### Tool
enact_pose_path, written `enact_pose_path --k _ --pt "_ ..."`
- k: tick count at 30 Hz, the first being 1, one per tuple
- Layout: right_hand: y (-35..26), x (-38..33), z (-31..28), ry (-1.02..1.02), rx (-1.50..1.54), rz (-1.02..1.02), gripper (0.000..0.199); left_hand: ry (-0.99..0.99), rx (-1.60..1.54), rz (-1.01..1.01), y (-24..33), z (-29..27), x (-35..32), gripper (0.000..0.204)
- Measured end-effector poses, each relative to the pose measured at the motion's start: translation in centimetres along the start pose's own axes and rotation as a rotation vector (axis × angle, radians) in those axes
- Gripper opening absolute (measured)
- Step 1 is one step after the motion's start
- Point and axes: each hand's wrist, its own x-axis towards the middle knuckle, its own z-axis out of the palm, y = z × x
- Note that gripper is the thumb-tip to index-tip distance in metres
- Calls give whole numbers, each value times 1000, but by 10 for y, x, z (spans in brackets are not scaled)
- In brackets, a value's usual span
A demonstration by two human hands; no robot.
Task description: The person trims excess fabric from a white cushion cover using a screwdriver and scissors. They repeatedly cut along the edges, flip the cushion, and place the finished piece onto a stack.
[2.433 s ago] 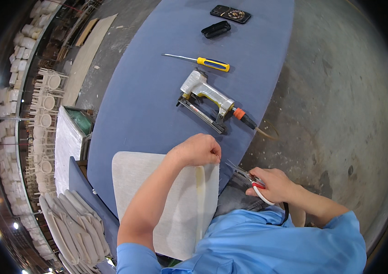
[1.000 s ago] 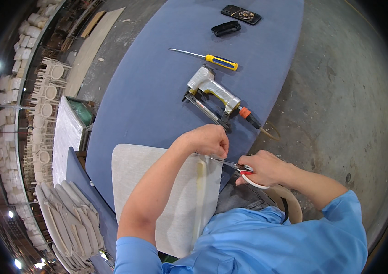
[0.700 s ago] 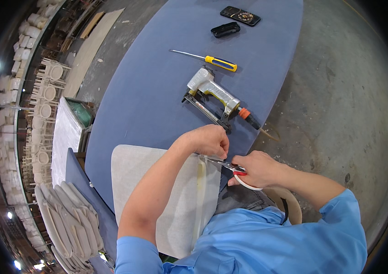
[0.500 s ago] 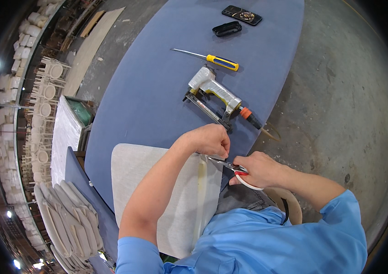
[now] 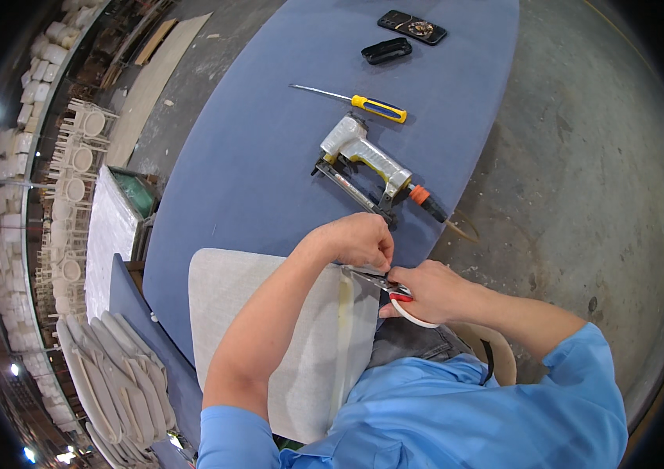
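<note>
A pale grey fabric-covered pad (image 5: pixel 238 313) lies at the table's near edge and against my lap, with a lighter strip (image 5: pixel 344 313) running along its right part. In my right hand (image 5: pixel 441 291) I grip scissors (image 5: pixel 414 314) with red and white handles. Their blades point left across the pad's upper right corner. Just above the blades, my left hand (image 5: pixel 359 241) is closed in a pinch at that corner; what its fingertips hold is too small to make out. My left forearm crosses over the pad and hides part of it.
Beyond my hands on the blue table (image 5: pixel 238 156) lie a staple gun (image 5: pixel 363 164) with an air hose, a yellow-handled screwdriver (image 5: pixel 379 108), a black case (image 5: pixel 386 51) and a phone (image 5: pixel 412 27). Several grey pads (image 5: pixel 117 375) are stacked at the left.
My right hand and the scissors have shifted a little left, the blades reaching further across the pad's corner. My left hand stays nearly in place.
</note>
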Motion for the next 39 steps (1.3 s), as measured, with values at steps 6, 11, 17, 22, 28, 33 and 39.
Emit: enact_pose_path --k 6,11,17,22,28,33,39 --pt "4 0 1 -25 81 -4 60 17 -14 27 -2 0 0 18" --pt "-1 4 -1 -29 59 19 59 6 -10 -1 0 -1 1 18" --pt "1 5 1 -47 90 29 59 11 -16 10 -2 0 1 18" --pt "0 5 3 -44 98 43 60 51 -16 13 -4 2 1 20" --pt "-6 9 1 -81 69 86 61 58 -58 -14 -2 2 1 18" --pt "6 -2 0 -39 95 106 62 146 -159 -21 0 0 -13 19" --pt "16 -58 -9 -53 191 181 65 623 -457 -20 -34 -15 -90 19"
